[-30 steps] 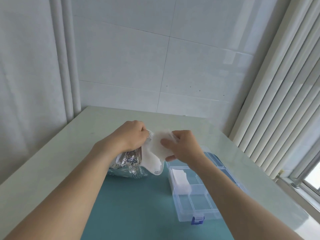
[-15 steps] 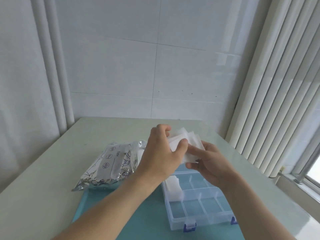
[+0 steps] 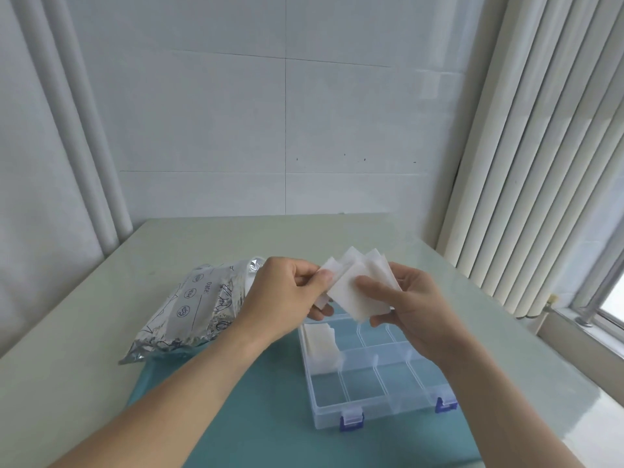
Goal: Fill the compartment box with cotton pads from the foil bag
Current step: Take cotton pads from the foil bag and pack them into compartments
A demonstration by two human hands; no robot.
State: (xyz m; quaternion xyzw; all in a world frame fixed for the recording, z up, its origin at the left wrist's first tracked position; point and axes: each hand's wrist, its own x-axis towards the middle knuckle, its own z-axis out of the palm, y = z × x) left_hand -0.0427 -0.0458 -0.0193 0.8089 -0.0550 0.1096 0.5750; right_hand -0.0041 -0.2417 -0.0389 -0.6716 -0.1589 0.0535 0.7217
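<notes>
Now the foil bag [image 3: 189,307] lies released on the tabletop [image 3: 67,332] at left, partly on the teal mat [image 3: 270,417]; a second ago the left hand [image 3: 287,298] gripped it. Both grips pinch a fanned stack of cotton pads [image 3: 358,288] above the compartment box [image 3: 378,376], right hand [image 3: 412,309] holding most. One far-left compartment already holds pads [image 3: 320,346]. Judgement: extraction done, squaring and placing follows.

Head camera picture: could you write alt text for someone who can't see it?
Two bare hands, left hand and right hand, hold a fanned stack of white cotton pads above an open clear compartment box on a teal mat. A foil bag lies to the left.
</notes>
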